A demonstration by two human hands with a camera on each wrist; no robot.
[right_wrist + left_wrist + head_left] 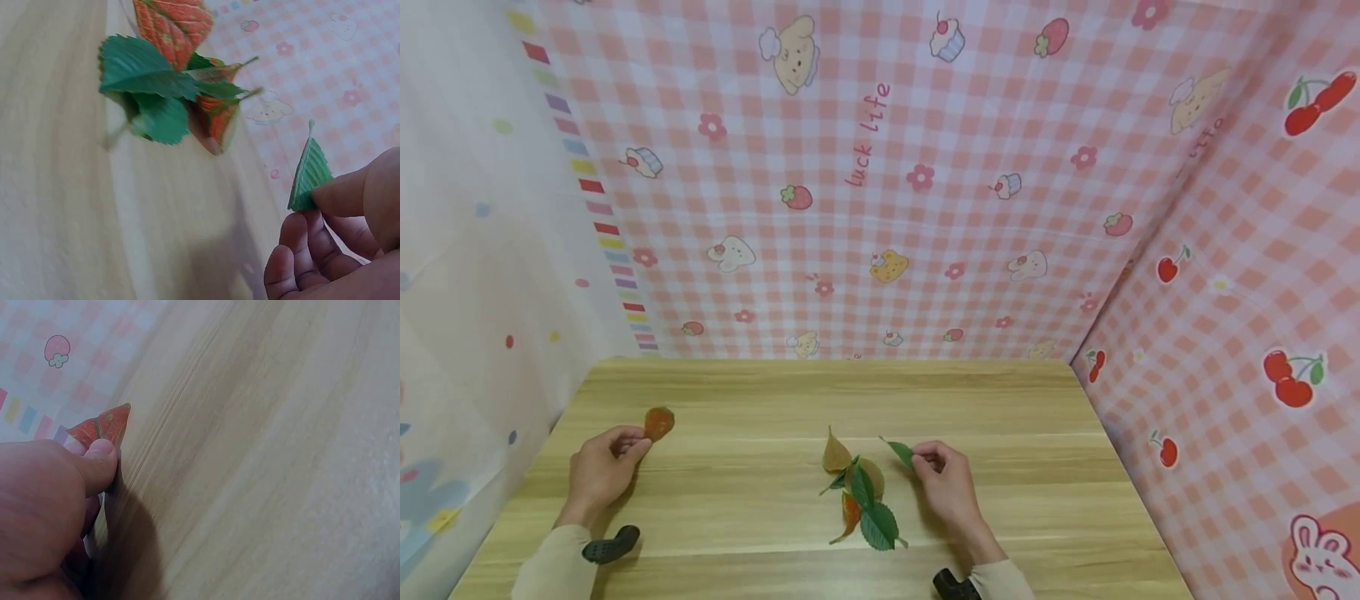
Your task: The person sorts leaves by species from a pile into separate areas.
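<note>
At the table's left side my left hand (601, 468) pinches an orange-red leaf (659, 423) between thumb and fingers. In the left wrist view that red leaf (111, 426) pokes out past the thumb tip. My right hand (949, 487) pinches a small green leaf (901, 452), whose stem points away to the left. The right wrist view shows this green leaf (310, 175) folded along its midrib, with the thumb on its base. Just left of the right hand lies a loose pile of leaves: green leaves (878, 525), an orange leaf (850, 512) and yellowish-brown leaves (835, 455), partly covering one another.
The leaves lie on a wood-grain table (737, 500). A pink checked cloth (850, 225) with cartoon prints hangs behind it, and another checked cloth (1217, 333) runs along the right. A pale curtain (490, 250) borders the left side.
</note>
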